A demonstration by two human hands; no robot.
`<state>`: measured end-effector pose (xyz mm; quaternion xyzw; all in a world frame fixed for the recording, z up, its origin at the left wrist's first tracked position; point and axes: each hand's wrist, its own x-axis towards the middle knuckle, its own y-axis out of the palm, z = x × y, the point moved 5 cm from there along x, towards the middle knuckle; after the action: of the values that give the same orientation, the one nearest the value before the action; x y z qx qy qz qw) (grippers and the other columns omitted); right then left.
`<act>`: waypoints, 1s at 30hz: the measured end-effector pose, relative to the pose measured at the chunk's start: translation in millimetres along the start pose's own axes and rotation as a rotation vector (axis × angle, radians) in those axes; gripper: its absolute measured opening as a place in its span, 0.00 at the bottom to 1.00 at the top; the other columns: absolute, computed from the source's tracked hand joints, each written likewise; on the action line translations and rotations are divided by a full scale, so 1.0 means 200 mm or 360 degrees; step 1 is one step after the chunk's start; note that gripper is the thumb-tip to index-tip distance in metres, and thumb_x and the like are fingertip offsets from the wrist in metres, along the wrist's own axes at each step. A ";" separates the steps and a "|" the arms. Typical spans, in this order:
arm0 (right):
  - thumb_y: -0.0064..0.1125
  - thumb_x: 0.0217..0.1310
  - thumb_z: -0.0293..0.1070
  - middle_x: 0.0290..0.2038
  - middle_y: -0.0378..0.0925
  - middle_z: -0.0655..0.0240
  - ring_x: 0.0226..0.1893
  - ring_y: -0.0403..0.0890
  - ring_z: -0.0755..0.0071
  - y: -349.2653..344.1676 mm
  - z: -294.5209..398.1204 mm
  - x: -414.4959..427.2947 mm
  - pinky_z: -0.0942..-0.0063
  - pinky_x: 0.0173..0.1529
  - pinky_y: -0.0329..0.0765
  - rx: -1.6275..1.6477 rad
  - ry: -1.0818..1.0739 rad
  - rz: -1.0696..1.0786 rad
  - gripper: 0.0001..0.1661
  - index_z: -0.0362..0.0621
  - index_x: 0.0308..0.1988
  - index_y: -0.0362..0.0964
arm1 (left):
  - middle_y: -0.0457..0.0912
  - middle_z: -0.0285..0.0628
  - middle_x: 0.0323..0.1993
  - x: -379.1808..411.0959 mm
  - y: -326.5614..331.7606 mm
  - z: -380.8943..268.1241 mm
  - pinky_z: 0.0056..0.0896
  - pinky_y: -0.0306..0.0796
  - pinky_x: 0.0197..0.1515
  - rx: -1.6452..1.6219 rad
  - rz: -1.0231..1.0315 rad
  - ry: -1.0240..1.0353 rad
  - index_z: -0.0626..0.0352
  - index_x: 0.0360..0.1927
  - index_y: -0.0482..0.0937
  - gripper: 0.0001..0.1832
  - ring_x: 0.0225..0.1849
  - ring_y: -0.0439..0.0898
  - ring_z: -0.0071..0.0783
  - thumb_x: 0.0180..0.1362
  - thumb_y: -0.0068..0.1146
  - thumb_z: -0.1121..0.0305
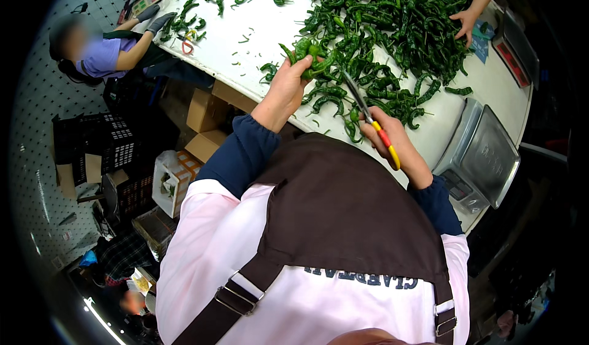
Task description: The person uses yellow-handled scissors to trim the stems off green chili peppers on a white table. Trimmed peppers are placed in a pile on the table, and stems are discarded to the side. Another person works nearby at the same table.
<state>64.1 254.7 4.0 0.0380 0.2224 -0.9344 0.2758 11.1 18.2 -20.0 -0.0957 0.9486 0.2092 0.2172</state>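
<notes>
Several green peppers (313, 52) are bunched in my left hand (291, 81), raised over the near side of the table. My right hand (391, 131) grips scissors (383, 135) with red and yellow handles. Their metal blades point up and left, just right of the bunch and apart from my left hand. Below and around both hands lie loose, wrinkled green peppers (329, 103) on the white tabletop (271, 18). A large heap of the same peppers (395, 22) covers the far middle of the table.
A weighing scale (487, 156) stands on my right, with another scale (513, 50) beyond it. At left, a co-worker's gloved hands (158, 20) touch peppers near red-handled scissors (187, 45). Another person's hand (464, 25) reaches to the heap. Cardboard boxes (204, 112) and black crates (106, 138) stand below.
</notes>
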 end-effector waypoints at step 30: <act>0.52 0.70 0.46 0.17 0.69 0.71 0.12 0.68 0.80 -0.10 -0.63 -0.56 0.79 0.19 0.66 0.0429 0.0813 -0.0498 0.19 0.41 0.33 0.68 | 0.67 0.59 0.61 0.70 -0.82 -0.82 0.47 0.68 0.63 0.0169 -0.0780 0.0195 0.60 0.71 0.52 0.35 0.61 0.70 0.50 0.68 0.48 0.52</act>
<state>141.5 380.6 -79.0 0.2727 0.1618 -0.9467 0.0565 -128.8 -211.7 -7.4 -0.3236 0.9182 0.0940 0.2084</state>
